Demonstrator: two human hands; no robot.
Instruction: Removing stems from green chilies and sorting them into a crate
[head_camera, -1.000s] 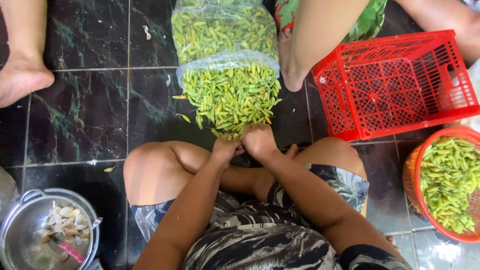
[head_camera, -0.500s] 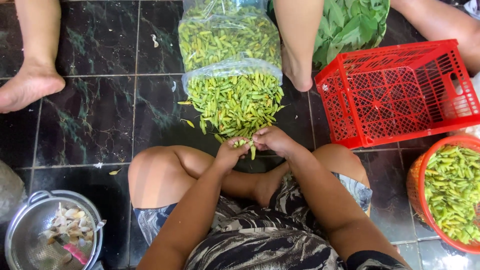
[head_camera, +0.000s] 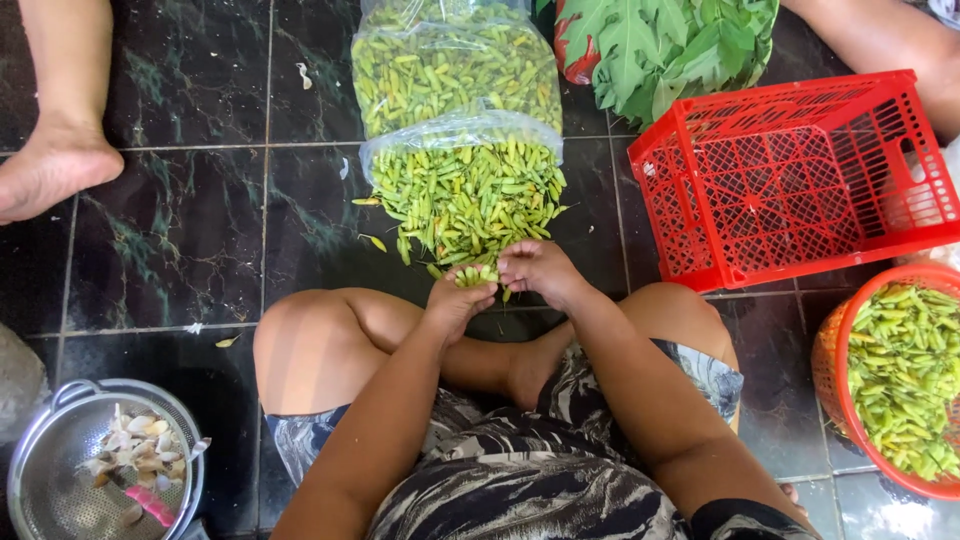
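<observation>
A small bunch of green chillies (head_camera: 476, 275) sits clamped in the left hand (head_camera: 458, 300), lifted back from the spilled chilli pile (head_camera: 465, 200) since a second ago. The right hand (head_camera: 538, 272) now pinches at the bunch, fingers together; the red crate (head_camera: 800, 180) stands beside.

both hands (head_camera: 500, 285) have drawn back from the chili pile (head_camera: 465, 200), holding a few chilies (head_camera: 476, 275).

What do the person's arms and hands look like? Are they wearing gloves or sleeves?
No gloves and no sleeves show. Both arms are bare right down to the left hand and the right hand. No rings, watch or bracelets show either. The only clothing in view is the camouflage-patterned shorts, grey, black and white.
</observation>
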